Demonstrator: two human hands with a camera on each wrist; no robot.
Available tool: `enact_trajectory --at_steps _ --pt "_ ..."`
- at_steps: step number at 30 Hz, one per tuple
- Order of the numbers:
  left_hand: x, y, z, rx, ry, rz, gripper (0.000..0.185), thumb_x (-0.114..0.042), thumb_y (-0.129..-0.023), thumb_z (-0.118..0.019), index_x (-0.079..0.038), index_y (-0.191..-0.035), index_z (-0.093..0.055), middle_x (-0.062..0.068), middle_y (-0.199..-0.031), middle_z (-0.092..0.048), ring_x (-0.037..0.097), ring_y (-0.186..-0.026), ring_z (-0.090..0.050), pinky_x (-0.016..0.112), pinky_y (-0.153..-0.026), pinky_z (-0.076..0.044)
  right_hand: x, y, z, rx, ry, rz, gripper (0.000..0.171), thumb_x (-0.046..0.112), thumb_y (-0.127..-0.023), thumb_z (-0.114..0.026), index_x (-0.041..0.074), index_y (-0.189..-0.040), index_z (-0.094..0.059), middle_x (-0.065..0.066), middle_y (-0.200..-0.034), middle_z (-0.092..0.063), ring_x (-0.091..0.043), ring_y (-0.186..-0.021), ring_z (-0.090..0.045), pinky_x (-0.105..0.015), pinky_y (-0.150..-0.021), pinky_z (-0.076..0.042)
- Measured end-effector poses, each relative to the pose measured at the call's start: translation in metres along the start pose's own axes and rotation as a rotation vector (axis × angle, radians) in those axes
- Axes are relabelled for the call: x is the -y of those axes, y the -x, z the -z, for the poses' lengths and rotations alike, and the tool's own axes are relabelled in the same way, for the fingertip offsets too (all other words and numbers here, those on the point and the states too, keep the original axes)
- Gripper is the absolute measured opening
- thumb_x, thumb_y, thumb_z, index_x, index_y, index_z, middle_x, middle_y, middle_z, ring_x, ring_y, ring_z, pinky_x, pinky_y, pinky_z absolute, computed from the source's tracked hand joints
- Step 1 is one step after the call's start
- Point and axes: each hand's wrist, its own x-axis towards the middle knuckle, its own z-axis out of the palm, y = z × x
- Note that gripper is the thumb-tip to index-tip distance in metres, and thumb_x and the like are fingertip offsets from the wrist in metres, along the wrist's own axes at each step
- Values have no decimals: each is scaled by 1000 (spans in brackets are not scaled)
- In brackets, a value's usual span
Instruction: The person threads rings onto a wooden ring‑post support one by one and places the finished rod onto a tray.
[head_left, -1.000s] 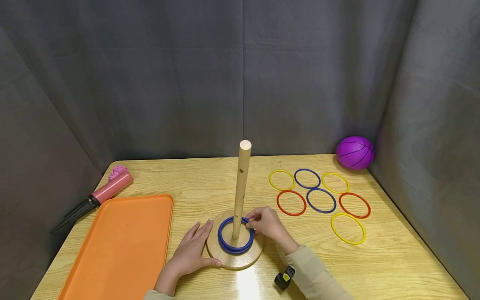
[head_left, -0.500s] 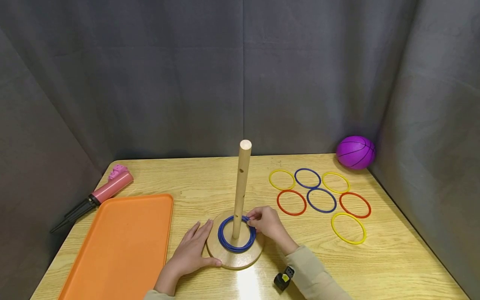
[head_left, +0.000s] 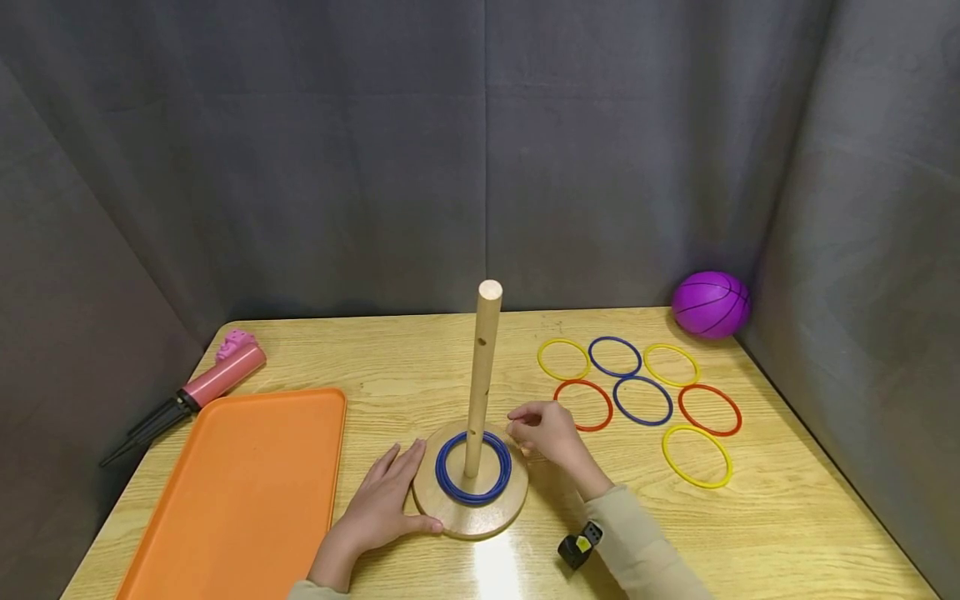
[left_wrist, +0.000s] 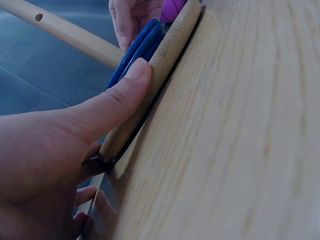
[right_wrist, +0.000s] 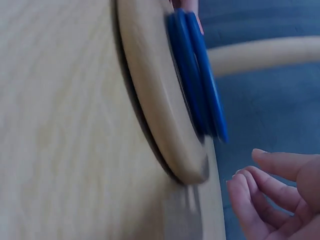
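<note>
- Change since half a second earlier: the right hand [head_left: 551, 432] has lifted off the blue rings [head_left: 474, 477] and drawn back toward the loose rings; the blue rings now lie flat round the foot of the wooden post [head_left: 483, 379], released.
- Nearest the viewer: the left hand [head_left: 386, 500] lies flat on the desk [head_left: 787, 525], fingers straight, thumb pressed against the edge of the round wooden base [head_left: 468, 517]; the left wrist view shows the thumb [left_wrist: 117, 97] touching the rim. This grip is a brace, not a clasp.
- Just beyond that thumb: the blue rings, stacked on the base and threaded on the post, clear of both hands.
- To the far side of the base from the left hand: the right hand hovers with fingers loosely curled and holding nothing, as the right wrist view confirms [right_wrist: 280, 195].
- Just past the right fingertips: a red ring [head_left: 583, 405], the closest of seven loose rings; blue, yellow and red ones lie beyond it, apart from one another.
- Judgement on technique: keep the left brace firm so the post stays upright, pinch one ring only, and carry it level above the post top before lowering.
- Farther off: an orange tray [head_left: 240, 492] beside the left hand, a pink pump [head_left: 217, 375] behind the tray, a purple ball [head_left: 710, 304] at the far corner.
</note>
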Motion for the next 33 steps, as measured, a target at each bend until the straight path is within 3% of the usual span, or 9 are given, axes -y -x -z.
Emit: enact_trajectory --at_steps 6,14,19,24,33 --pt "1 -1 -1 5 -6 -1 118 -60 -63 -80 -14 -156 -22 8 -160 -28 39 -149 -15 65 -114 -21 -8 -11 24 -47 29 16 19 8 -87 -71 -2 -103 -72 -14 -93 -74 -10 -76 -65 -23 -63 -57" --pt "0 -1 -1 9 -2 0 118 -60 -63 -79 -14 -156 -22 8 -160 -27 39 -149 -15 65 -114 -21 -20 -28 72 -134 126 112 23 8 -91 -66 -4 -110 -68 -19 -103 -72 -29 -92 -69 -26 -72 -57" --pt "0 -1 0 9 -5 4 118 -61 -63 -79 -14 -155 -22 8 -161 -27 39 -149 -15 65 -114 -21 -30 -37 93 -191 209 137 22 8 -91 -66 -3 -110 -69 -21 -104 -72 -34 -97 -68 -37 -80 -56" --pt "0 -1 -1 6 -9 1 118 -61 -63 -79 -14 -155 -22 8 -160 -27 39 -149 -15 65 -114 -22 -43 -47 102 -198 271 126 25 7 -91 -65 -5 -113 -67 -22 -105 -71 -35 -98 -67 -46 -84 -54" --pt "2 -1 -2 0 -14 -6 118 -60 -63 -79 -14 -155 -22 8 -160 -27 38 -149 -15 63 -115 -21 -64 -58 103 -176 335 109 24 6 -90 -66 -7 -110 -68 -23 -103 -71 -35 -96 -67 -45 -83 -54"
